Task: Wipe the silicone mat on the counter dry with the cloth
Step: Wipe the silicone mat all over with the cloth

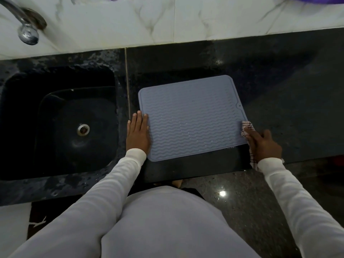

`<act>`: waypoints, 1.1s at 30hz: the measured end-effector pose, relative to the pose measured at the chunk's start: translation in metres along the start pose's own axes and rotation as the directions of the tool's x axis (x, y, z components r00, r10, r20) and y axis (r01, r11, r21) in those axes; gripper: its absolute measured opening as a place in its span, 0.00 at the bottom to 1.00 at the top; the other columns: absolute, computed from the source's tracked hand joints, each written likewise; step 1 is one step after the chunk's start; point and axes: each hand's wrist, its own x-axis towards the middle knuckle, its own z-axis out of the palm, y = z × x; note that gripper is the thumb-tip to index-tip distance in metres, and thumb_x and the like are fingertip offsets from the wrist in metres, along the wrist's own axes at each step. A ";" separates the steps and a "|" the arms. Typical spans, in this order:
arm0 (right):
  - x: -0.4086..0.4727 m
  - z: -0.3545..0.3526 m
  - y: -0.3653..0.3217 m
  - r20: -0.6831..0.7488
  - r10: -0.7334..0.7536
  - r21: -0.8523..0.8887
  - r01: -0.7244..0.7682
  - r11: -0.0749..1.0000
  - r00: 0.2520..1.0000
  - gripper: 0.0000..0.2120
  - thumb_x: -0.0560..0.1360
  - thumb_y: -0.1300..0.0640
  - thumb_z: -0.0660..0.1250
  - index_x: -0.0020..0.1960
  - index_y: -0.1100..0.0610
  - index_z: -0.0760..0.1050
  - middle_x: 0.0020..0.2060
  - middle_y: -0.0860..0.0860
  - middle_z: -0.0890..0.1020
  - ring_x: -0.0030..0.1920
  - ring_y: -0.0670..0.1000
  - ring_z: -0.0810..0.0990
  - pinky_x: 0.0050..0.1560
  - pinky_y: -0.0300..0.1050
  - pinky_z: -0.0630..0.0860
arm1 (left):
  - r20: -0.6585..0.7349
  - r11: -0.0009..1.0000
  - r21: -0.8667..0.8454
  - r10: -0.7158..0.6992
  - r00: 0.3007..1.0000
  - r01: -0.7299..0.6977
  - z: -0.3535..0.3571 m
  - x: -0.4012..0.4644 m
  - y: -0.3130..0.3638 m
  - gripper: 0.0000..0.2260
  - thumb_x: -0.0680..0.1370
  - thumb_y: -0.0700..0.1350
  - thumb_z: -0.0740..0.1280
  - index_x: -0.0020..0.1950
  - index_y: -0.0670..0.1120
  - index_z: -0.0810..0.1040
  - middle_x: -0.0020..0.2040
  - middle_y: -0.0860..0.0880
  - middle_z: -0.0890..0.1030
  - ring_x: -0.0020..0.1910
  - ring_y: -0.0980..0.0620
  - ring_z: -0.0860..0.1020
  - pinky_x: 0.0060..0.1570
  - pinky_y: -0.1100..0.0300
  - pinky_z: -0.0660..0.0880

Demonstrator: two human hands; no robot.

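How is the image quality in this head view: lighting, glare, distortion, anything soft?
Head view: dim light, so the sink reads nearly black; bright glare spot on the floor; wide-angle bending curves the counter edge; tap soft at the corner; mat, left hand, right hand and cloth fairly clear.

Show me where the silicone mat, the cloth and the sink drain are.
silicone mat (191, 116), head view, middle of its ribbed surface.
cloth (246, 125), head view, checked corner beyond the fingertips.
sink drain (83, 129), head view, metal ring.
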 end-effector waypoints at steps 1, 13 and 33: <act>-0.001 -0.001 -0.004 -0.006 0.017 0.010 -0.017 1.000 1.000 0.20 0.79 0.42 0.58 0.67 0.47 0.74 0.49 0.60 0.71 0.37 0.64 0.78 0.40 0.56 0.74 | -0.005 1.000 0.003 0.002 1.000 -0.002 0.000 0.000 0.001 0.23 0.85 0.44 0.50 0.80 0.45 0.51 0.80 0.44 0.50 0.79 0.46 0.46 0.76 0.50 0.40; -0.039 0.023 -0.160 -0.050 -0.501 0.219 0.499 0.839 0.864 0.20 0.82 0.43 0.52 0.65 0.48 0.76 0.57 0.53 0.78 0.51 0.56 0.79 0.45 0.49 0.77 | 0.004 1.000 0.020 -0.020 1.000 0.020 0.000 0.001 0.003 0.23 0.84 0.44 0.48 0.80 0.46 0.50 0.80 0.44 0.49 0.79 0.46 0.45 0.76 0.50 0.39; -0.012 0.003 -0.056 0.232 -0.056 -0.006 0.059 0.998 0.971 0.18 0.82 0.44 0.54 0.69 0.47 0.63 0.58 0.56 0.68 0.46 0.62 0.80 0.49 0.56 0.74 | -0.020 1.000 -0.009 0.015 1.000 -0.016 0.001 0.000 0.000 0.24 0.83 0.45 0.45 0.79 0.44 0.53 0.80 0.43 0.51 0.79 0.44 0.47 0.77 0.47 0.42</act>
